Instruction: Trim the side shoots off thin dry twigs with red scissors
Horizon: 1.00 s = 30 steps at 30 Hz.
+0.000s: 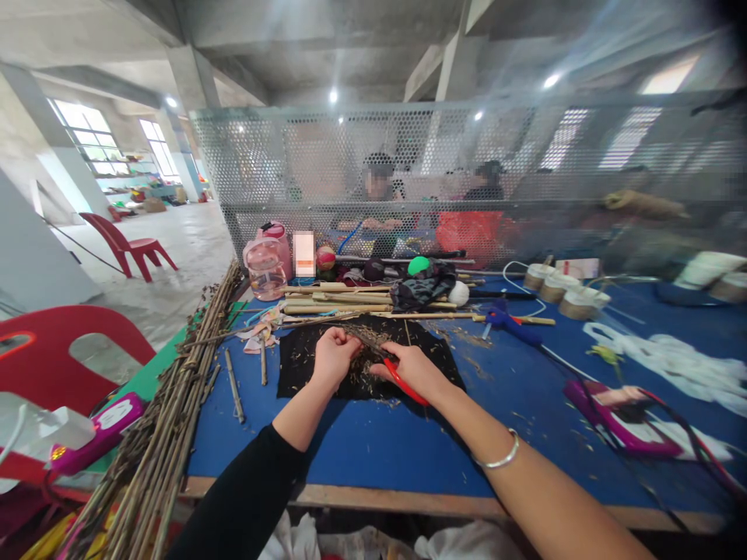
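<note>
My left hand (335, 358) is closed in a pinch on a thin dry twig (219, 337), which reaches out to the left. Close on its right, my right hand (414, 373) grips red-handled scissors (404, 383); their blades are hard to make out against the dark background. Both hands are above a black cloth (297, 365) strewn with pale plant scraps. Short cut stick pieces, among them one stick (234, 386), lie left of the cloth. A long bundle of dry stems (166, 420) rests along the table's left side.
Behind the cloth lie bamboo sticks (338, 299), a green ball (418, 266) and a clear jug (265, 268). A blue glue gun (513, 323), white cord (671, 362) and a purple power strip (622, 424) are on the right. Beyond a perforated metal screen (315, 155) sit other people.
</note>
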Each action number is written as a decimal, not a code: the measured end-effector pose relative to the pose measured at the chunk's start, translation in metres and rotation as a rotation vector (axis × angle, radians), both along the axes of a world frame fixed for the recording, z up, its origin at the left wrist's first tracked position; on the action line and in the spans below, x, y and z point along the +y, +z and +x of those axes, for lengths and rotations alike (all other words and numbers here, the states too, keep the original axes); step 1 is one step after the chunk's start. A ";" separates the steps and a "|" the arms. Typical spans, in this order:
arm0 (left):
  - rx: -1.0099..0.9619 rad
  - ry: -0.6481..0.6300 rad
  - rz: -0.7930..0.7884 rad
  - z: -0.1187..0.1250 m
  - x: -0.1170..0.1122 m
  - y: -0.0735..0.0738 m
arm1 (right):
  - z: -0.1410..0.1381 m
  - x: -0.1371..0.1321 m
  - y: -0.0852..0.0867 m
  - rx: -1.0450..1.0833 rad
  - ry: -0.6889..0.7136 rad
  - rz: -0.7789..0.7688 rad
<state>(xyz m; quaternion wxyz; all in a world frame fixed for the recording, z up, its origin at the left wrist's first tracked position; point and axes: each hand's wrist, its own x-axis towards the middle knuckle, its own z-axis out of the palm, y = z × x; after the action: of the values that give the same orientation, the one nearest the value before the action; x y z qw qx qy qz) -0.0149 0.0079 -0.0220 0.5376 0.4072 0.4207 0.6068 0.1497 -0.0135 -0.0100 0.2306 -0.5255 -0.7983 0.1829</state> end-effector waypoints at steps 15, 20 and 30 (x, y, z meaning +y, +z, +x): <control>0.422 0.100 -0.054 -0.018 0.005 0.002 | 0.012 0.004 0.010 -0.005 -0.036 -0.008; 0.613 0.308 0.034 -0.037 0.017 0.001 | 0.028 0.010 0.012 -0.076 -0.098 0.011; 1.217 0.241 0.063 -0.058 0.032 0.011 | 0.032 0.012 0.015 -0.132 -0.169 0.046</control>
<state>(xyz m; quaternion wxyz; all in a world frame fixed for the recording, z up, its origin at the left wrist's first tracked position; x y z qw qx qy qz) -0.0734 0.0399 -0.0111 0.1166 0.6456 0.6766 0.3344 0.1818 -0.0018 0.0051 0.2039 -0.5965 -0.7685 0.1094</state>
